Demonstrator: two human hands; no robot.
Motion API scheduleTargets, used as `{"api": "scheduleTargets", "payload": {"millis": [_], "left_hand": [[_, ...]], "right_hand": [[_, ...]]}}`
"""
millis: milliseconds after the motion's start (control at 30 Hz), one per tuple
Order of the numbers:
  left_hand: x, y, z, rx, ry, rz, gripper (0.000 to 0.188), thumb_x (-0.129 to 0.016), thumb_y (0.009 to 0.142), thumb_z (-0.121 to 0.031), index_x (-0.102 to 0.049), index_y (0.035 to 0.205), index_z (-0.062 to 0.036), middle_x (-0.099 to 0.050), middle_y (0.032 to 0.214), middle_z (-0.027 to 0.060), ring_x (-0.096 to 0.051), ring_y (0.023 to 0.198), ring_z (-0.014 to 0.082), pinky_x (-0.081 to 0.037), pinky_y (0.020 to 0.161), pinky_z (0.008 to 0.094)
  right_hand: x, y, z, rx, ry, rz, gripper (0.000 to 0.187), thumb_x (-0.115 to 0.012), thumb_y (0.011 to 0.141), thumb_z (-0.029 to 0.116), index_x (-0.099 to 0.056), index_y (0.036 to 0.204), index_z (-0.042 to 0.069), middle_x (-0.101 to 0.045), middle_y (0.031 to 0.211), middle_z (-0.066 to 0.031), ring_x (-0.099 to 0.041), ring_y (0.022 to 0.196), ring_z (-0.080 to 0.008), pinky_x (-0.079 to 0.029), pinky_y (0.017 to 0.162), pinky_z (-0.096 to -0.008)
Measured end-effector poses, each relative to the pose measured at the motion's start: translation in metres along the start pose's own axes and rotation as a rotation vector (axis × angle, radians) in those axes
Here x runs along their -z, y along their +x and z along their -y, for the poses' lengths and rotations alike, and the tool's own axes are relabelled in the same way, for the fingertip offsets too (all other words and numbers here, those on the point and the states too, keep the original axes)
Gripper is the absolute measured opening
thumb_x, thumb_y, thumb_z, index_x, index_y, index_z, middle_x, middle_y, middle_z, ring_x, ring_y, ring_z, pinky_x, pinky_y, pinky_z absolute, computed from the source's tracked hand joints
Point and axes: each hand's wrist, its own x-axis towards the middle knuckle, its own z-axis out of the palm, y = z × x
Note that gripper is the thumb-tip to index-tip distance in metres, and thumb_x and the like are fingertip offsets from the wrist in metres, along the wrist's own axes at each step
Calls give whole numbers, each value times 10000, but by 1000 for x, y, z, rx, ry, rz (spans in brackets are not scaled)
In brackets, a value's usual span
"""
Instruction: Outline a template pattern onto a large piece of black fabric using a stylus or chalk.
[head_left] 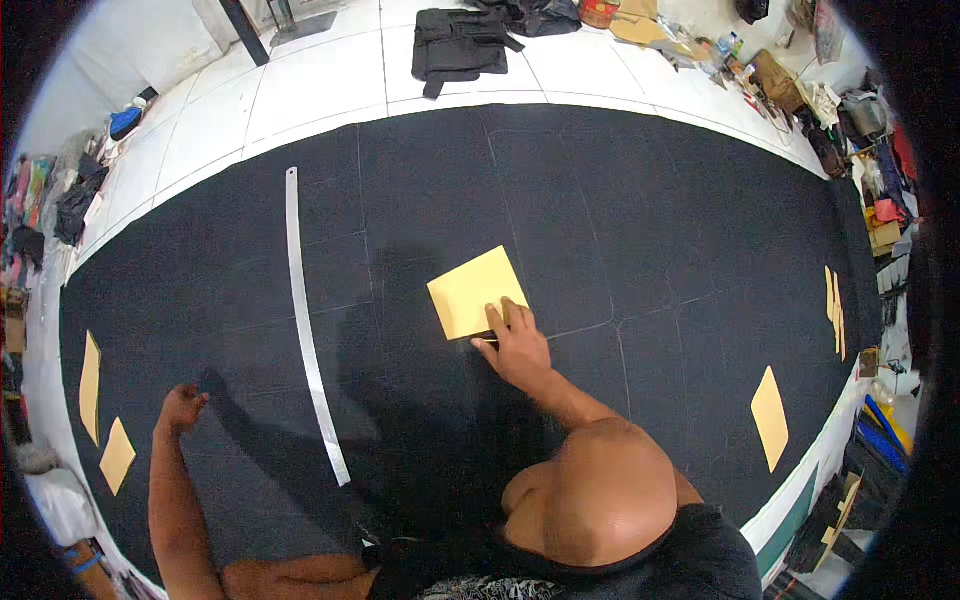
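Note:
A four-sided yellow card piece (475, 290) lies over the dark cloth (560, 220) near the middle of the view. My right hand (522, 348) is at its lower right edge, with fingertips on its upper face and the thumb at the near edge. A thin pale line shows beside the thumb, too small to make out. My left hand (184, 408) is over the cloth at the left with its fingers curled in, and whatever they may hold is hidden. Between the hands a long metal ruler (308, 330) lies on the cloth, which carries thin pale lines.
More yellow card pieces (117, 456) lie at the cloth's left side, with a diamond-shaped card (770, 418) and narrow card strips (834, 312) at the right. Folded black fabric (460, 50) rests on white floor tiles beyond. Mixed clutter (775, 85) lines the far right.

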Motion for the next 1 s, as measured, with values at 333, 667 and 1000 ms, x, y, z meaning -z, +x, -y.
{"api": "scheduleTargets", "payload": {"millis": [333,667,1000], "left_hand": [[-8,7,11,-33,-56,31,560,-771,878,-348,-659,1257,49,-729,1163,231,-687,1140,362,-528,970,423],[-11,15,17,-126,134,-5,502,-745,882,-364,-697,1184,34,-734,1119,240,-689,1104,403,-532,938,444],[-2,-1,1,-19,108,70,579,-751,877,-374,-660,1268,43,-708,1226,233,-660,1191,390,-523,997,448]], "right_hand": [[-6,-5,7,-56,-26,-32,646,-727,916,381,-542,1410,9,-463,1455,-285,-500,1281,-437,-557,959,-487],[-2,-7,1,-52,1,-36,637,-751,900,370,-567,1390,8,-463,1470,-278,-501,1288,-428,-562,945,-488],[1,-7,4,-86,8,-3,641,-744,909,379,-556,1405,18,-444,1484,-284,-477,1309,-442,-554,959,-503]]}}
